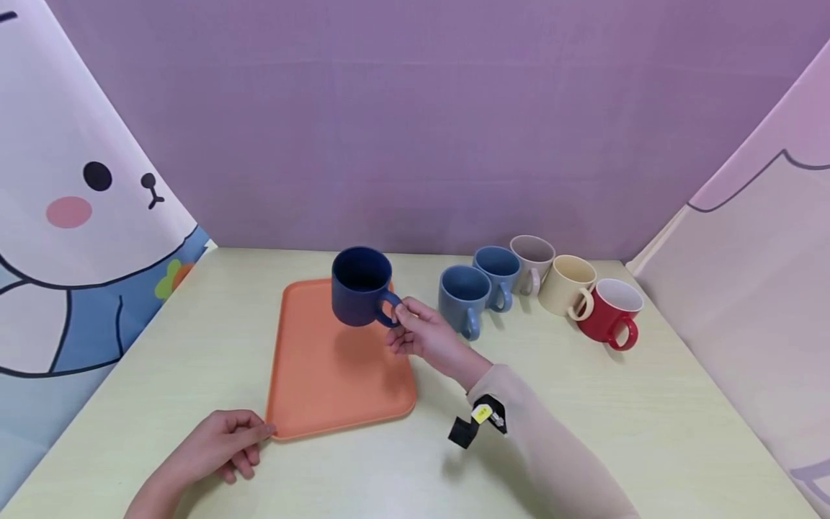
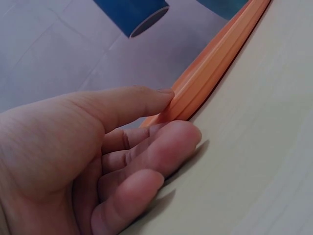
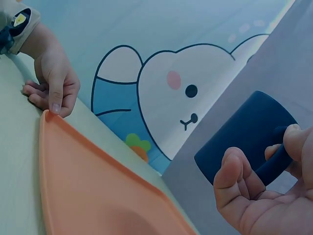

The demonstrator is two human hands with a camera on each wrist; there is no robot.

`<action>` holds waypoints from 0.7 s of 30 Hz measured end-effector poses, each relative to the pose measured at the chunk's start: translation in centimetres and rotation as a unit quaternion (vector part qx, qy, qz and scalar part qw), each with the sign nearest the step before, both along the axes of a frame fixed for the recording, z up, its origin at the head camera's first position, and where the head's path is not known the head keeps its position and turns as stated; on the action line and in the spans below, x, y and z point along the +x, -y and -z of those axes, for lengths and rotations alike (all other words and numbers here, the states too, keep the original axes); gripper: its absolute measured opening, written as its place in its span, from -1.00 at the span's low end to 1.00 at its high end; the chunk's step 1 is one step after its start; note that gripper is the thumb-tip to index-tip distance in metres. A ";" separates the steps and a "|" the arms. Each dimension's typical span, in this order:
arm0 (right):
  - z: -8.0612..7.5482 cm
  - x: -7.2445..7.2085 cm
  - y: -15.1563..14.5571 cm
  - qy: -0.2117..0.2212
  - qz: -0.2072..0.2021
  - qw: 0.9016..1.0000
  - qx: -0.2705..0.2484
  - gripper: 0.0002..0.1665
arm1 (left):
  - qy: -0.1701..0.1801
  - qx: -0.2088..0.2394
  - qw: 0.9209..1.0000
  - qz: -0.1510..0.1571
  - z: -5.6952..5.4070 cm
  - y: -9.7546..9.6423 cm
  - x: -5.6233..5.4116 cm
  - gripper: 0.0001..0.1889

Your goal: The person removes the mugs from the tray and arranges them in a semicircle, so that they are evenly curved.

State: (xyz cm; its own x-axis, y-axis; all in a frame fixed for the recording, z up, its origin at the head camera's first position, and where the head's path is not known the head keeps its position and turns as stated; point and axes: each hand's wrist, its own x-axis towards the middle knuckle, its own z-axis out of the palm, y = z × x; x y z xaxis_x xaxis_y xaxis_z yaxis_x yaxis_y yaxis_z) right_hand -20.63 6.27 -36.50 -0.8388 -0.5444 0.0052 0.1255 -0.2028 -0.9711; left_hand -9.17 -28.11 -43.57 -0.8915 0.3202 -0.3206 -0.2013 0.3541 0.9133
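A dark blue mug (image 1: pixel 353 306) hangs upright in the air over the upper part of the orange tray (image 1: pixel 318 393). My right hand (image 1: pixel 429 337) holds the mug by its handle, thumb on top, as the right wrist view also shows with the mug (image 3: pixel 247 137). At the tray's near left corner, my left hand (image 1: pixel 223 443) pinches the rim between thumb and fingers. Up close in the left wrist view, the thumb lies against the tray's edge (image 2: pixel 195 88) while the other fingers curl low by the table.
Right of the tray stand two lighter blue mugs (image 1: pixel 463 288) (image 1: pixel 498 267), a grey-lilac mug (image 1: pixel 530 252), a cream mug (image 1: pixel 563 288) and a red mug (image 1: pixel 599 313), in a slanting row. A purple backdrop (image 1: pixel 415 130) rises behind the table (image 1: pixel 519 432), with printed cloths at both sides.
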 end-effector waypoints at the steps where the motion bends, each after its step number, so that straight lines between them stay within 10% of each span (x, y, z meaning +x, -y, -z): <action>1: -0.1 0.1 -0.3 -0.006 -0.001 1.000 0.001 -0.76 | 0.001 0.001 1.000 0.000 0.0 0.0 0.0 -0.69; 21: -0.6 2.6 -7.7 -0.087 0.014 0.995 -0.043 -0.76 | -0.007 -0.007 1.000 -0.009 0.2 0.0 0.1 -0.70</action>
State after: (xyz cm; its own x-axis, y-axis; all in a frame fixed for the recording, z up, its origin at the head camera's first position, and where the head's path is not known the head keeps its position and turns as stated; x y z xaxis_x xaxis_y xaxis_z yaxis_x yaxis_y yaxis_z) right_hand -18.05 13.95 -35.88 -0.8360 -0.5121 0.1972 -0.0502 -0.2865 -0.9568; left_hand -9.07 -28.07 -43.79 -0.9018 0.2995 -0.3116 -0.1941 0.3635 0.9111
